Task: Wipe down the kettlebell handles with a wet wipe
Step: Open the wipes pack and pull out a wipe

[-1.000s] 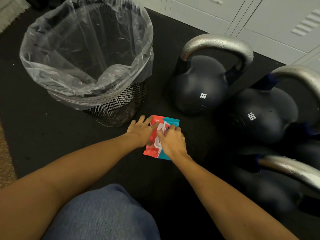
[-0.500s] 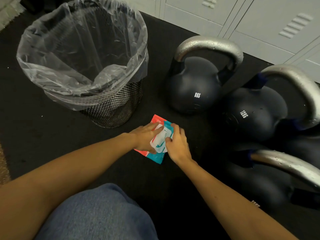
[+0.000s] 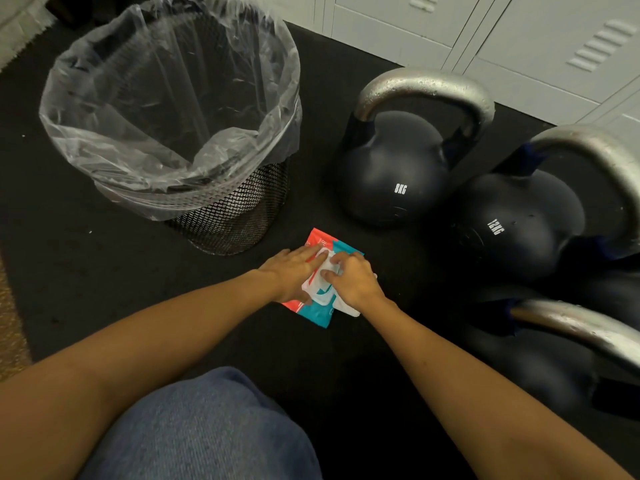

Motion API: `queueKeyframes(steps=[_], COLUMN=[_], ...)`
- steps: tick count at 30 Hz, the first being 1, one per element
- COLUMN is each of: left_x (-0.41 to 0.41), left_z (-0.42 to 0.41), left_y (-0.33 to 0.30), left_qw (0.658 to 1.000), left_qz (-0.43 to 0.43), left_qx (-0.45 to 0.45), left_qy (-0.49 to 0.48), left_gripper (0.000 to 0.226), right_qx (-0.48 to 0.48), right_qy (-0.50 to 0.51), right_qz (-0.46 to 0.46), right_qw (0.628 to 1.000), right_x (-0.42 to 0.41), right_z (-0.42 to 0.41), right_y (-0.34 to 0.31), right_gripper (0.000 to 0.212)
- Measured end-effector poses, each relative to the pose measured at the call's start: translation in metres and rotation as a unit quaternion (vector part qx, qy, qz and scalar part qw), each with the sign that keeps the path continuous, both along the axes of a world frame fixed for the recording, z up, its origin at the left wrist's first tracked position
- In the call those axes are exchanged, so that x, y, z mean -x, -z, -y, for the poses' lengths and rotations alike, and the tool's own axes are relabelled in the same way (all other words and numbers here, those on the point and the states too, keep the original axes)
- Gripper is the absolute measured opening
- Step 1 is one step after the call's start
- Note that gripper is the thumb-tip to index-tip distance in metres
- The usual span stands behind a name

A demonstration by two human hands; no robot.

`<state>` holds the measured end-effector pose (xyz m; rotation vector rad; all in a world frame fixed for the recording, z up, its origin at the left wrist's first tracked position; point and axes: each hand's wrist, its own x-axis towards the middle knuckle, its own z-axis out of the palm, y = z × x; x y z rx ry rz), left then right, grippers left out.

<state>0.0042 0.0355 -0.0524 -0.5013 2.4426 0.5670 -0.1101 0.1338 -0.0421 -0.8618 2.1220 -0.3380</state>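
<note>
- Closest to the camera there's a knee in blue denim (image 3: 207, 431) at the bottom edge, with both bare forearms reaching out over it toward the middle of the black rubber floor (image 3: 104, 271).
- Left hand (image 3: 294, 271) lies flat on the red and teal wet wipe pack (image 3: 317, 311), fingers (image 3: 310, 252) straight and slightly spread, pinning it down on the floor.
- Right hand (image 3: 353, 280) sits right next to it on the same pack, fingers curled together and pinching at the white flap (image 3: 323, 294) in the middle of the pack. A white bit sticks out from under that hand on the right side; can't tell if it's a wipe or the peeled label.
- Nearest kettlebell (image 3: 540, 368) is by the right edge, mostly dark, with its steel handle (image 3: 581, 332) showing wet drops.
- Behind that, the 12KG kettlebell (image 3: 519, 220), silver handle arching off toward the right edge.
- Just left of that and a bit further back, the 8KG kettlebell (image 3: 394, 174) stands upright, its handle (image 3: 426, 86) speckled with droplets too. None of the handles are being touched.
- On the far left side of the floor, a black mesh wastebasket (image 3: 235, 216) lined with a clear plastic bag (image 3: 166, 109), well apart from the kettlebells.
- At the very back, pale grey lockers (image 3: 519, 39) along the floor's far edge.
</note>
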Motion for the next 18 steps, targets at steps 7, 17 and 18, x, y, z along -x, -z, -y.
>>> queueKeyframes(steps=[7,17,18], left_x=[0.001,0.002,0.002], left_z=[0.000,0.000,0.000], left_y=[0.001,0.003,0.003], left_qw=[1.000,1.000,1.000], left_qz=[0.001,0.006,0.005], left_qx=[-0.002,0.005,0.004], left_qy=[-0.002,0.002,0.001], left_gripper=[0.101,0.100,0.100], right_qx=[-0.021,-0.005,-0.004], right_qy=[0.020,0.089,0.097], right_qz=[-0.078,0.052,0.069], right_qw=[0.996,0.995,0.993], right_x=[-0.011,0.004,0.007], right_z=[0.010,0.005,0.004], right_y=[0.016,0.004,0.001], right_gripper=[0.044,0.024,0.022])
